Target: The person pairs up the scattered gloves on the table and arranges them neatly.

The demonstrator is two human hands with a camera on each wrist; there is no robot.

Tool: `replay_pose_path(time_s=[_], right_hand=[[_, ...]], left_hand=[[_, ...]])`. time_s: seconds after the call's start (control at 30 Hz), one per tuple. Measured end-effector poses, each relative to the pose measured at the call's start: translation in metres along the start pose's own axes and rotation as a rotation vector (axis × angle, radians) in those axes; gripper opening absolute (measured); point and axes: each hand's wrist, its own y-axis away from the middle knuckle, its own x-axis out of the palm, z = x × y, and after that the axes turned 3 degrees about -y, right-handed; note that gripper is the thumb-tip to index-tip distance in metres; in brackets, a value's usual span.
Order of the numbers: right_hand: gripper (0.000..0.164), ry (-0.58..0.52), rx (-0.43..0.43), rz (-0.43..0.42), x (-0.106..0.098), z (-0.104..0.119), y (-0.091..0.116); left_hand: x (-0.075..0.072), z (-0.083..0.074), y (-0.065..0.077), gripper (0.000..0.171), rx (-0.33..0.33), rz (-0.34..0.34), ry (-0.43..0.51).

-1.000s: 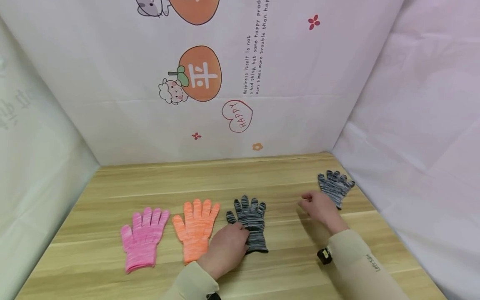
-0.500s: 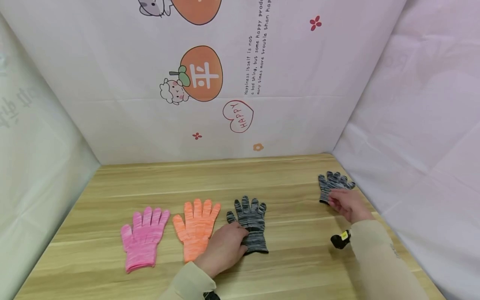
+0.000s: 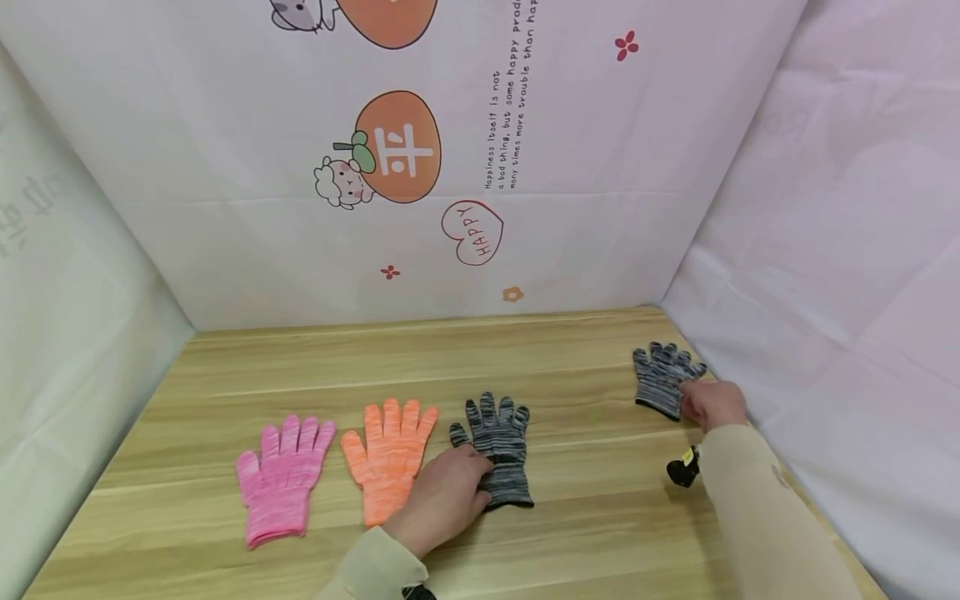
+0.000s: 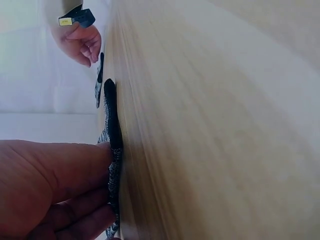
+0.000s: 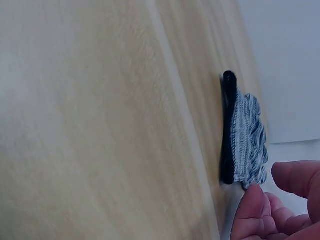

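Observation:
My left hand (image 3: pixel 447 493) rests on the left side of a dark grey-black striped knit glove (image 3: pixel 512 450), which lies flat with its fingers pointing away. In the left wrist view its thumb (image 4: pixel 75 167) and fingertips touch the glove (image 4: pixel 114 130). Farther off at the right lies a second grey-black striped glove (image 3: pixel 660 383). Beside this one's right edge is my right hand (image 3: pixel 715 404). Its fingers are bent, with the fingertips right at the glove (image 5: pixel 246 135) in the right wrist view; the thumb (image 5: pixel 295 177) stands apart from them.
An orange knit glove (image 3: pixel 390 458) lies left of the dark glove, partly behind my left wrist. Farther left is a pink knit glove (image 3: pixel 283 483). The wooden table (image 3: pixel 592 533) meets a printed white cloth wall (image 3: pixel 585 208) at the back, with plain cloth on both sides.
My right hand has moved right, from left of the far glove, across its cuff, to its right edge. That glove's cuff has shifted and shows more fully. My left hand stays on its glove.

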Motion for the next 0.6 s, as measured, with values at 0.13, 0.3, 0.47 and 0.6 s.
replay_pose_path(time_s=[0.13, 0.3, 0.47, 0.6], right_hand=[[0.037, 0.196, -0.012, 0.006, -0.0014, -0.0028, -0.0036], [0.047, 0.38, -0.02, 0.014, -0.0001, -0.0037, -0.0051], [0.054, 0.563, -0.07, 0.033, 0.0013, -0.001, -0.0053], [0.052, 0.624, -0.088, 0.038, 0.0031, 0.0005, -0.0055]], left_hand=[[-0.0009, -0.001, -0.0002, 0.03, -0.015, 0.023, 0.004], [-0.0012, -0.0016, 0.0001, 0.031, -0.024, 0.035, 0.001], [-0.0012, -0.002, 0.0009, 0.031, -0.022, 0.026, -0.004], [-0.0008, -0.0023, 0.0017, 0.03, -0.022, 0.018, -0.003]])
